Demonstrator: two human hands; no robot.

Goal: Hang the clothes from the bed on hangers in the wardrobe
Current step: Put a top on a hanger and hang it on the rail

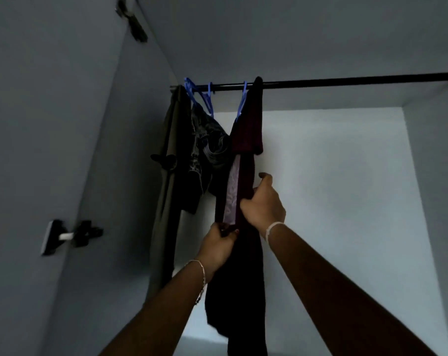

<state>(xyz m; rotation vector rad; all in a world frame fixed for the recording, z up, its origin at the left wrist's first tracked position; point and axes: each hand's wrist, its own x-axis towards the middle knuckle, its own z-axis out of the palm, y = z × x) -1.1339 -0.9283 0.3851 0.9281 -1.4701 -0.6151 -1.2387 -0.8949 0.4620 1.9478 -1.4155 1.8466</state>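
A dark maroon garment (247, 129) with a pale lilac patterned strip hangs from a blue hanger (243, 102) on the black wardrobe rail (346, 82). My right hand (264, 204) grips the garment's body just right of the lilac strip. Lower down, my left hand (217, 246) pinches the strip's bottom edge. Left of it hang a dark patterned garment (207, 147) on blue hangers (192, 91) and a long olive garment (170, 176) at the rail's left end.
The wardrobe's left wall (63, 150) carries a black-and-white fitting (71, 237), and a door hinge (133, 21) sits at the top left. The rail runs bare to the right wall. The pale back panel (333, 201) lies behind the clothes.
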